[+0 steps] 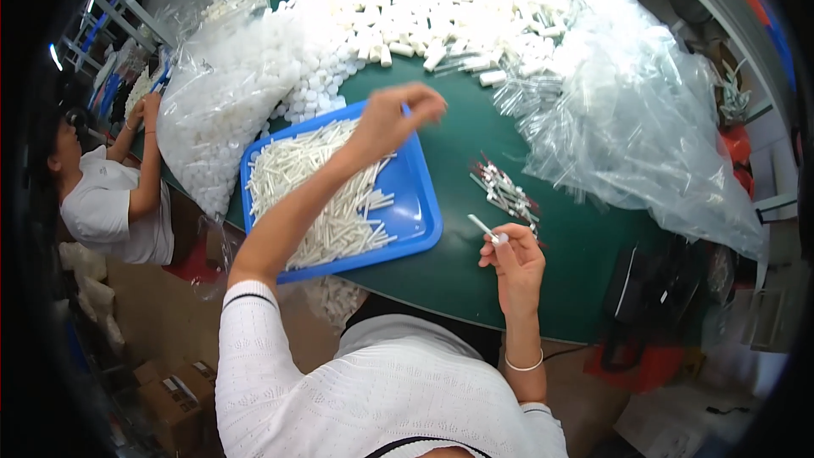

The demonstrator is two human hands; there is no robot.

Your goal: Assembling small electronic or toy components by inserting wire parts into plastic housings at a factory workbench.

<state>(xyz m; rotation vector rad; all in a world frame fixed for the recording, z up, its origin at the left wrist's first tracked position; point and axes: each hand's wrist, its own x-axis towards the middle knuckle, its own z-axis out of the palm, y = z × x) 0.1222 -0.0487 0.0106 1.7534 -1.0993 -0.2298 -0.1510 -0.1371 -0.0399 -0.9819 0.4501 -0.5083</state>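
Observation:
My right hand [517, 263] is closed in a pinch near the table's front edge. From its fingertips a thin white stick [482, 225] points up and to the left, with a small round white piece [501, 239] at its lower end. My left hand [398, 119] passes over the far right rim of a blue tray [421, 195], its fingers bent and smeared by motion. Whether it holds anything cannot be made out. Many short white sticks [314, 178] lie in that tray. Beyond my right hand rests a small heap of slim clear pieces with red and white parts [505, 191].
White cylinders [407, 17] are heaped across the back of the green table [398, 276]. Round white caps [318, 89] spill from a clear bag [229, 76] at left. Another large plastic bag [627, 119] covers the right side. A co-worker [119, 195] sits at far left.

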